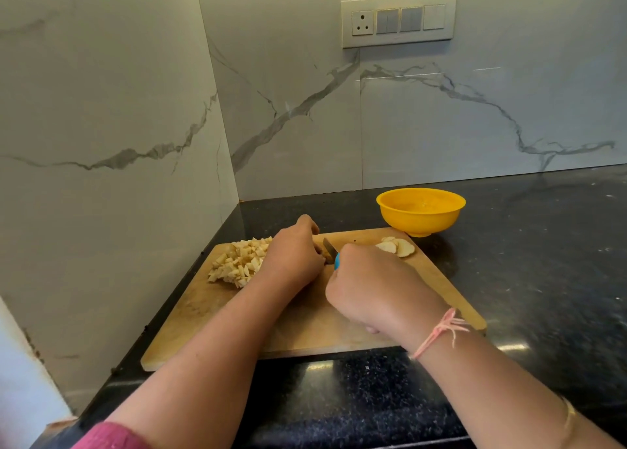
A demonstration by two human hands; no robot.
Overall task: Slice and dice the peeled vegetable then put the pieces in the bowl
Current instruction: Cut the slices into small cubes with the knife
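vegetable dice (237, 262) are lying aside, clearing the knife's (329, 245) path; right grip (369, 285) is clenching its handle, left grip (295, 255) is curling over, apparently steadying a hidden piece.

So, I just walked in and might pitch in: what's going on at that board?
A person is chopping a peeled vegetable on the wooden cutting board. The right hand grips a blue-handled knife. The left hand is curled right beside the blade, and whatever it steadies is hidden. A pile of diced pieces sits on the board's left side and a few slices wait at its far right corner. The yellow bowl behind them looks empty.
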